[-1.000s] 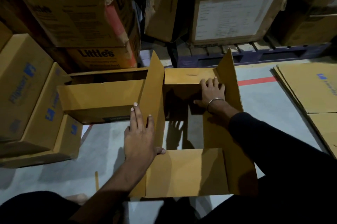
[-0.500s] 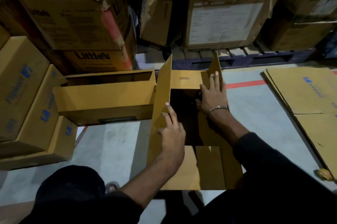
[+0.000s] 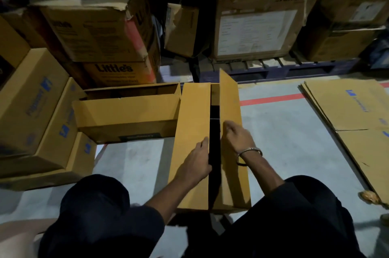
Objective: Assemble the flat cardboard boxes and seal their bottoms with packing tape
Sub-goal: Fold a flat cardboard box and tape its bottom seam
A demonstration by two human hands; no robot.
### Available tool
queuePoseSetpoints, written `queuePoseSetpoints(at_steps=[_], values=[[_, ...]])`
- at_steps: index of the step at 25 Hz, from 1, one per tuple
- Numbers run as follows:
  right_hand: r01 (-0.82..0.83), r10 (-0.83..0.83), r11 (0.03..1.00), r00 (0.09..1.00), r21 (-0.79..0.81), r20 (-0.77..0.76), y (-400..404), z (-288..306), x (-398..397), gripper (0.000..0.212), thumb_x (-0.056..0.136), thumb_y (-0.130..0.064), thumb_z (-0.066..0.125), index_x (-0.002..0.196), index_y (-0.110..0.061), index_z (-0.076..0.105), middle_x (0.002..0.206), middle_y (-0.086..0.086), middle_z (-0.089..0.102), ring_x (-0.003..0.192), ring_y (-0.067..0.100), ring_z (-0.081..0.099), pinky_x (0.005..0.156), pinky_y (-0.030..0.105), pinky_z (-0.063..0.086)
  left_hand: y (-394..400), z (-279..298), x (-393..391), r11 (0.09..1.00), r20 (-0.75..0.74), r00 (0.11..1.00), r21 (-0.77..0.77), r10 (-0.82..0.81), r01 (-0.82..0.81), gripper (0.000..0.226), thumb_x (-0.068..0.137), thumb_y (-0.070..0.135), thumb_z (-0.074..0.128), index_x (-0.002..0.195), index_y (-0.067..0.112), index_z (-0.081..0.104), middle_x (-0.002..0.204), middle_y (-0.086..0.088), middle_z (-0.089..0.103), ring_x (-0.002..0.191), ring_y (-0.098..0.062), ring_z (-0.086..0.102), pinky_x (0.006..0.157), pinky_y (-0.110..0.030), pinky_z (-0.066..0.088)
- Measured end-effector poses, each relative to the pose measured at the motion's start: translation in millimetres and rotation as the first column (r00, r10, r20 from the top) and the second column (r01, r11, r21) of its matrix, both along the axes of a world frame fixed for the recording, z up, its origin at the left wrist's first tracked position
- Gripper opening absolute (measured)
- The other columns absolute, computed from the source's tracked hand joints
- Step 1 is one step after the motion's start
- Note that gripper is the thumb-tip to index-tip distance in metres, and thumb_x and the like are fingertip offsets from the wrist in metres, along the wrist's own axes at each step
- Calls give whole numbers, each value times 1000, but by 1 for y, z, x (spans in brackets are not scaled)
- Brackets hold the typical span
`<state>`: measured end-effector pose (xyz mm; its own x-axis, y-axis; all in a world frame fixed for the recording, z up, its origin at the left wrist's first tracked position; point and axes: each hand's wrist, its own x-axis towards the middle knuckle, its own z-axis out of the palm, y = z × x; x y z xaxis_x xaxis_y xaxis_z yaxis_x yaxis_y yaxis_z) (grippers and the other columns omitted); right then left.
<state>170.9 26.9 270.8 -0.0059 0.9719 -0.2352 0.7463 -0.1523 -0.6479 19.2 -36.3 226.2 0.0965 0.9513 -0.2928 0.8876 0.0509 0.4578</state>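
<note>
Two flaps of the box [image 3: 192,131], long axis running away from the person, nearly meet; left hand [image 3: 196,160] presses flat, right hand [image 3: 236,139] seemingly curls on its flap's edge.

**Flaps nearly closed on the box**

Your left hand [image 3: 196,160] pressed the left long flap of the tan cardboard box [image 3: 192,131] flat, while your right hand [image 3: 236,138] gripped the right flap's edge. A dark gap separated them on the grey floor [image 3: 284,131].
</note>
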Motion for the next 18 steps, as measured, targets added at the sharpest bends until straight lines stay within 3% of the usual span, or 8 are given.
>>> queuePoseSetpoints(at_steps=[3, 6, 8, 10, 12, 14, 16, 18], values=[[-31, 66, 980, 982, -197, 175, -10, -36, -10, 61, 95, -29, 69, 150, -24, 43, 144, 15, 56, 128, 36, 54, 102, 47, 51, -18, -15, -21, 984, -112, 977, 22, 180, -179, 96, 92, 34, 73, 163, 19, 11, 163, -11, 28, 143, -32, 38, 108, -48, 45], [289, -253, 879, 957, -379, 142, -14, -52, -5, 122, 73, -56, 87, 161, -20, 11, 162, 20, 27, 141, 44, 39, 104, 59, 49, -24, -25, -50, 844, -41, 865, -197, 501, -498, 128, 76, 66, 80, 164, 15, 3, 166, -16, 21, 151, -38, 26, 116, -54, 35], [369, -418, 754, 908, -543, 37, -16, -47, 2, 130, 64, -57, 93, 158, -10, 16, 154, 23, 38, 126, 45, 51, 92, 56, 53, -25, -25, -63, 729, 177, 735, -404, 655, -553, 126, 71, 58, 89, 161, 13, 12, 158, -14, 39, 141, -36, 43, 109, -46, 46], [347, -439, 707, 898, -616, 2, -21, -40, 0, 128, 60, -58, 95, 154, -8, 24, 146, 22, 48, 118, 45, 56, 84, 56, 53, -23, -23, -72, 690, 295, 644, -490, 706, -532, 110, 71, 46, 94, 154, 14, 28, 145, -8, 54, 125, -29, 55, 97, -37, 50], [336, -464, 683, 885, -649, -31, -26, -41, -10, 143, 46, -66, 96, 156, -11, 23, 149, 21, 47, 123, 51, 54, 86, 63, 54, -12, -23, -87, 728, 333, 659, -447, 674, -519, 105, 61, 47, 97, 146, 19, 42, 137, -2, 62, 117, -22, 60, 100, -37, 51], [343, -517, 659, 853, -670, -71, -34, -57, -26, 164, 16, -72, 95, 153, -9, 30, 143, 21, 54, 115, 51, 60, 72, 69, 54, 2, -27, -109, 767, 288, 722, -374, 630, -521, 113, 47, 60, 95, 143, 28, 45, 136, 1, 63, 119, -23, 60, 106, -46, 50], [355, -590, 608, 801, -710, -105, -41, -101, -42, 172, 2, -72, 93, 150, -9, 34, 138, 20, 58, 107, 50, 62, 57, 70, 53, 13, -16, -129, 817, 154, 822, -305, 549, -488, 109, 54, 59, 93, 146, 32, 42, 139, 2, 59, 129, -28, 54, 111, -49, 41], [372, -688, 571, 704, -732, -178, -47, -167, -56, 180, -6, -74, 91, 153, -13, 33, 145, 14, 55, 114, 48, 61, 67, 72, 53, 20, 1, -149, 872, 62, 895, -263, 442, -413, 100, 66, 48, 91, 150, 34, 39, 144, -3, 55, 139, -32, 43, 114, -47, 32]])
